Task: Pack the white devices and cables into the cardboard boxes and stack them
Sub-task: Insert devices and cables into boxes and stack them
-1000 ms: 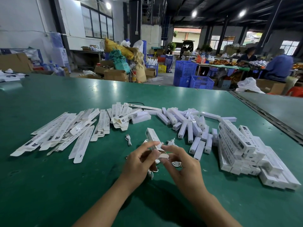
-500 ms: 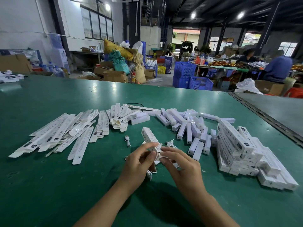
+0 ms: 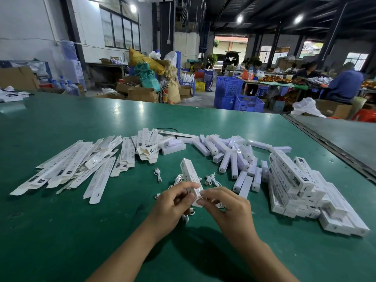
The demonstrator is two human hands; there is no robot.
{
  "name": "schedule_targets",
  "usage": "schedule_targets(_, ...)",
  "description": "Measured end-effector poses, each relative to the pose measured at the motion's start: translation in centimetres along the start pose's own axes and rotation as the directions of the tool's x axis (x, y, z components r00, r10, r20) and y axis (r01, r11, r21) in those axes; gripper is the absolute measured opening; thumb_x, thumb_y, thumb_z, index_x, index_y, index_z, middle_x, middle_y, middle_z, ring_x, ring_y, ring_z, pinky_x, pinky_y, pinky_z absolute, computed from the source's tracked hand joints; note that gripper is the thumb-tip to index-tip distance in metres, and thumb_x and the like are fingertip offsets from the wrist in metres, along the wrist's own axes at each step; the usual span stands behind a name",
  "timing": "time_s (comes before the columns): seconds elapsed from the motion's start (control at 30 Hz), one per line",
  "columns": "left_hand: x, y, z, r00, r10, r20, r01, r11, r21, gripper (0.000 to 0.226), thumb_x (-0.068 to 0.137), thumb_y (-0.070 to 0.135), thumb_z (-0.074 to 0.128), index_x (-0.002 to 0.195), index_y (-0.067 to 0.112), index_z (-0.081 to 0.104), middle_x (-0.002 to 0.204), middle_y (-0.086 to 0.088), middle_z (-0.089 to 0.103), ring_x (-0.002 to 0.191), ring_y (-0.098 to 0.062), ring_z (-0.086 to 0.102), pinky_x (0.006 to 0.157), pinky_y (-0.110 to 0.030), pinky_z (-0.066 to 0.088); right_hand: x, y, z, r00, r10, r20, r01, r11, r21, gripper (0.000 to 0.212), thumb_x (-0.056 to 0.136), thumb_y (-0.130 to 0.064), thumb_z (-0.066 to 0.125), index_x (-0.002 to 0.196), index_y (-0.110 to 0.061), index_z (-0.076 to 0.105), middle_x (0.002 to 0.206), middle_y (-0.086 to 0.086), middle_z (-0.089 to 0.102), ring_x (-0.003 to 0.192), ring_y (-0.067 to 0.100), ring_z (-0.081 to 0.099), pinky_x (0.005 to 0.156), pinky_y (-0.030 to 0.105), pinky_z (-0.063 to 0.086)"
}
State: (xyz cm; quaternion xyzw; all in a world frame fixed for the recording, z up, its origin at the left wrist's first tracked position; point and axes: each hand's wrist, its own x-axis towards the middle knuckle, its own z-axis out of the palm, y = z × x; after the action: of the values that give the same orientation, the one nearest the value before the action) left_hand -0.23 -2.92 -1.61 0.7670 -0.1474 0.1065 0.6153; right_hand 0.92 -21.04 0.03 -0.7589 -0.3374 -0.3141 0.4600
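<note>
Head view: fingers (image 3: 184,187) of left hand (image 3: 173,203) and right hand (image 3: 226,209) still pinch the cardboard box (image 3: 190,176), shifted slightly right

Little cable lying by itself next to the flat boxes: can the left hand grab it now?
Probably not yet. The left hand is busy holding the box with the right hand. Only bare table lies between it and the little cable, so once free it likely could.

You have even, moderate light: ceiling lamps (image 3: 239,18) flare at upper middle, and daylight enters through the doorway (image 3: 231,47) at top centre. The green worktop (image 3: 61,231) shows soft glare along its far edge and a dim shadow at bottom centre. Frame edges bow; the distant background looks soft.
</note>
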Motion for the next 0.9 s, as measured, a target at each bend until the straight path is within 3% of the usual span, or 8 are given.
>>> schedule_targets(0.07, 0.0, 0.2, 0.0, 1.0, -0.012, 0.025, 0.012, 1.0, -0.017, 0.025, 0.087, 0.055, 0.058, 0.11, 0.049, 0.067, 0.074, -0.002, 0.062, 0.071, -0.01, 0.059, 0.068, -0.024, 0.05, 0.1, -0.1, 0.0, 0.999, 0.038, -0.016, -0.037, 0.999, 0.017, 0.013, 0.074, -0.017, 0.081, 0.083, -0.009, 0.075, 0.081, -0.01, 0.071, 0.07, -0.006, 0.061, 0.066, 0.011, 0.05)
schedule_targets(0.23, -0.1, 0.6, -0.2, 0.996, -0.02, 0.085, 0.029, 0.994, -0.101, 0.02, 0.092, 0.031, 0.059, 0.107, 0.041, 0.07, 0.066, 0.006, 0.055, 0.063, -0.011, 0.054, 0.061, -0.022, 0.047, 0.1, -0.1, -0.2, 0.997, 0.071, 0.019, -0.073, 0.99, 0.122, 0.015, 0.072, -0.017, 0.083, 0.085, -0.014, 0.077, 0.082, -0.012, 0.071, 0.068, 0.002, 0.064, 0.065, 0.014, 0.05)
schedule_targets(0.37, -0.2, 0.9, -0.2, 0.991, -0.022, 0.132, 0.042, 0.988, -0.15, 0.02, 0.093, 0.029, 0.058, 0.104, 0.039, 0.071, 0.071, -0.009, 0.053, 0.062, -0.015, 0.052, 0.06, -0.023, 0.046, -0.1, -0.3, -0.3, 0.984, 0.163, 0.069, -0.173, 0.966, 0.191, 0.017, 0.073, -0.02, 0.082, 0.09, -0.021, 0.078, 0.084, -0.015, 0.072, 0.071, 0.007, 0.067, 0.067, 0.014, 0.05)
schedule_targets(0.63, -0.2, 1.0, -0.2, 0.992, -0.034, 0.119, 0.058, 0.976, -0.212, 0.02, 0.09, 0.021, 0.06, 0.103, 0.03, 0.072, 0.072, -0.018, 0.049, 0.061, -0.02, 0.048, 0.057, -0.024, 0.046, -0.1, -0.6, 0.1, 0.972, 0.217, 0.09, -0.229, 0.958, 0.173, 0.018, 0.075, -0.01, 0.083, 0.088, -0.021, 0.077, 0.082, -0.013, 0.069, 0.072, 0.006, 0.064, 0.068, 0.013, 0.048)
schedule_targets(0.73, -0.1, 0.8, 0.4, 0.999, -0.028, 0.016, 0.03, 0.987, -0.158, 0.021, 0.091, 0.027, 0.061, 0.104, 0.039, 0.072, 0.078, -0.007, 0.063, 0.071, -0.012, 0.059, 0.066, -0.021, 0.05, -0.1, -0.8, 0.4, 0.975, 0.219, 0.041, -0.221, 0.972, 0.076, 0.012, 0.081, -0.019, 0.078, 0.093, -0.018, 0.075, 0.086, -0.01, 0.065, 0.07, 0.004, 0.061, 0.066, 0.01, 0.046)
schedule_targets(0.8, -0.1, 0.6, 0.7, 0.999, -0.004, -0.048, 0.0, 0.997, -0.082, 0.023, 0.095, 0.025, 0.063, 0.107, 0.044, 0.07, 0.092, 0.003, 0.072, 0.087, -0.008, 0.068, 0.078, -0.022, 0.054, 0.1, -1.0, 0.4, 0.937, 0.343, 0.068, -0.348, 0.935, 0.071, 0.019, 0.08, -0.029, 0.079, 0.097, -0.023, 0.073, 0.077, -0.011, 0.063, 0.065, 0.004, 0.058, 0.062, 0.011, 0.043)
schedule_targets(0.9, -0.3, 0.5, 0.8, 0.999, 0.043, -0.032, -0.04, 0.993, 0.107, 0.048, 0.099, 0.01, 0.059, 0.113, 0.055, 0.064, 0.103, 0.02, 0.071, 0.101, -0.003, 0.067, 0.087, -0.018, 0.052, 0.0, -0.6, 0.3, 0.885, 0.45, 0.121, -0.458, 0.887, 0.055, 0.019, 0.077, -0.03, 0.082, 0.094, -0.025, 0.073, 0.071, -0.011, 0.064, 0.058, 0.004, 0.055, 0.056, 0.014, 0.041)
